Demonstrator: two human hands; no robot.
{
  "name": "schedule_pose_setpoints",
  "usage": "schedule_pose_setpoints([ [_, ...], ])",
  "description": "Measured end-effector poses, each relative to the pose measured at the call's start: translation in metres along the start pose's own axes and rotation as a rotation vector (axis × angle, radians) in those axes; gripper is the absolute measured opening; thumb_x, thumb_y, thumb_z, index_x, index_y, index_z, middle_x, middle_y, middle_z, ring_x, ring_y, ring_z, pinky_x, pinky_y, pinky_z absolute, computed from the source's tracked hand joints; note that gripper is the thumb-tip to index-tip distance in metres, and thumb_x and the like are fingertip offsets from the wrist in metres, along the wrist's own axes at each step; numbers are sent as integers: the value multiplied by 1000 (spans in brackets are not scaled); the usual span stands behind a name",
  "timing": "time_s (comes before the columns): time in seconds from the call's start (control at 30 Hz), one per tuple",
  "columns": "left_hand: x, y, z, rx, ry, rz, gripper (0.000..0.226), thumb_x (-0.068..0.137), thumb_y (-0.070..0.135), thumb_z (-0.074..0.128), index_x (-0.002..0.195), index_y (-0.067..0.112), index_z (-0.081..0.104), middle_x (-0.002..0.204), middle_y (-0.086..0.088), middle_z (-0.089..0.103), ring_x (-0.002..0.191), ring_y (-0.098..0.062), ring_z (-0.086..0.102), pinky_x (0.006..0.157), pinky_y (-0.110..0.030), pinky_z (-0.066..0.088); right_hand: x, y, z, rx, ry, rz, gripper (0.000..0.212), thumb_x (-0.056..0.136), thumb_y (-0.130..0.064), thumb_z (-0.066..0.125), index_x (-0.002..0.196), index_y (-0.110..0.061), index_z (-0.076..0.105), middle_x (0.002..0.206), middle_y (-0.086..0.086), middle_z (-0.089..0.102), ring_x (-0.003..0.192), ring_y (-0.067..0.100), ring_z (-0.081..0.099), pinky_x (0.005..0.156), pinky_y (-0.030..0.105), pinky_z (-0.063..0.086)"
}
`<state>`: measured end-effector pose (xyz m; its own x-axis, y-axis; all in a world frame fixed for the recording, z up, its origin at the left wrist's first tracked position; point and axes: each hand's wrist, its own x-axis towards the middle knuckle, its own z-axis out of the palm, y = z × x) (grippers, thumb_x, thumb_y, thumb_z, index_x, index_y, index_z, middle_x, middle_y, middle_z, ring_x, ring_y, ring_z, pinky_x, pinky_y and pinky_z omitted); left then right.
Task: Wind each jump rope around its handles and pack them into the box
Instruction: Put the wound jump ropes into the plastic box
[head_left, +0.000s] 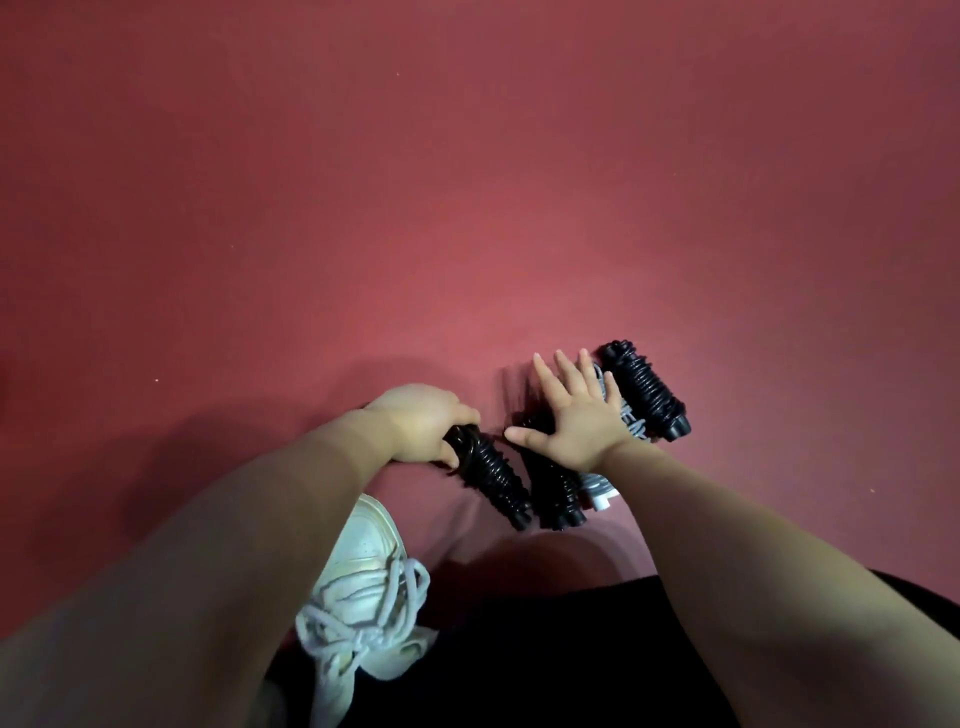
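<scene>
Progress: four ropes look wound round their handles and lie side by side on the red floor (467, 208); its edges are out of view. Packing is left, and no box shows.
Left hand (421, 421): fingers curled round the upper end of the leftmost black rope (496, 475).
Right hand (576, 415): fingers straight and spread wide, resting on the second black rope (556, 491) and the grey rope (597, 483).
Far black rope (647, 389): untouched, just beside the grey one.

Red floor (467, 182); white laced sneaker (363, 582) at bottom; black fabric (519, 649) beside it.
</scene>
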<state>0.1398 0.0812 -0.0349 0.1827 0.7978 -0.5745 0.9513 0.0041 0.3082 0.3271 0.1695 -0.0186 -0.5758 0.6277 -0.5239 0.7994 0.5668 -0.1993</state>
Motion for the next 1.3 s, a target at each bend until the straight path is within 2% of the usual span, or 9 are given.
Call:
schedule_pose_setpoints([
  [0.13, -24, -19, -11, -113, 77, -108, 58, 86, 41, 64, 139, 29, 43, 125, -2, 57, 115, -23, 52, 90, -30, 43, -2, -26, 0, -68, -59, -213, 87, 81, -61, 57, 150, -28, 14, 153, 2, 25, 142, 23, 13, 114, 42, 7],
  [0.23, -51, -32, -23, -241, 186, -195, 59, 85, 41, 66, 138, 27, 46, 128, -1, 57, 117, -21, 51, 89, -24, 39, 0, -50, 1, 22, -151, -232, 77, 83, -47, 64, 146, -22, 27, 140, 10, 45, 129, 28, 40, 107, 36, 29],
  [0.3, -74, -45, -30, -352, 269, -260, 59, 82, 42, 69, 136, 28, 49, 129, 3, 58, 117, -18, 53, 94, -25, 40, 1, -68, -4, 112, -97, -220, 65, 84, -40, 66, 138, -18, 37, 129, 12, 53, 121, 29, 49, 99, 36, 38],
  [0.57, -214, -118, -59, -392, 512, -405, 47, 75, 37, 76, 116, 24, 56, 112, 4, 57, 103, -17, 54, 91, -28, 42, 16, -214, -81, -165, 139, -543, 58, 85, -47, 61, 137, -28, 43, 124, 1, 49, 122, 23, 39, 96, 34, 26],
  [0.73, -319, -167, -69, -278, 617, -499, 56, 79, 42, 71, 130, 30, 50, 116, 5, 56, 105, -15, 55, 94, -30, 43, 20, -339, -111, -283, 269, -781, 55, 84, -46, 62, 135, -32, 46, 121, -2, 46, 120, 21, 33, 96, 33, 20],
  [0.93, -417, -230, -43, -233, 730, -723, 55, 78, 43, 72, 128, 30, 51, 120, 7, 54, 110, -15, 54, 95, -34, 43, 34, -489, -112, -431, 343, -1029, 57, 85, -43, 61, 138, -33, 42, 125, -3, 44, 125, 22, 30, 97, 34, 19],
  [1.07, -440, -261, -22, -96, 677, -934, 53, 76, 53, 69, 122, 32, 54, 111, 6, 63, 110, -18, 54, 94, -32, 40, 50, -560, -96, -628, 326, -1149, 56, 87, -42, 60, 138, -36, 40, 127, -4, 44, 125, 23, 30, 99, 39, 21],
  [1.2, -428, -288, 11, -419, 668, -962, 76, 76, 41, 75, 141, 31, 36, 117, 4, 59, 103, -16, 57, 91, -33, 45, 74, -593, -75, -793, 272, -1222, 53, 89, -38, 57, 139, -37, 39, 129, -5, 43, 123, 23, 31, 100, 40, 22],
  [1.3, -411, -305, 28, -490, 646, -982, 84, 80, 39, 72, 148, 38, 23, 126, 1, 55, 113, -18, 55, 95, -31, 43, 92, -604, -53, -839, 239, -1248, 48, 90, -37, 55, 136, -37, 43, 128, -8, 48, 120, 21, 33, 96, 38, 23],
])
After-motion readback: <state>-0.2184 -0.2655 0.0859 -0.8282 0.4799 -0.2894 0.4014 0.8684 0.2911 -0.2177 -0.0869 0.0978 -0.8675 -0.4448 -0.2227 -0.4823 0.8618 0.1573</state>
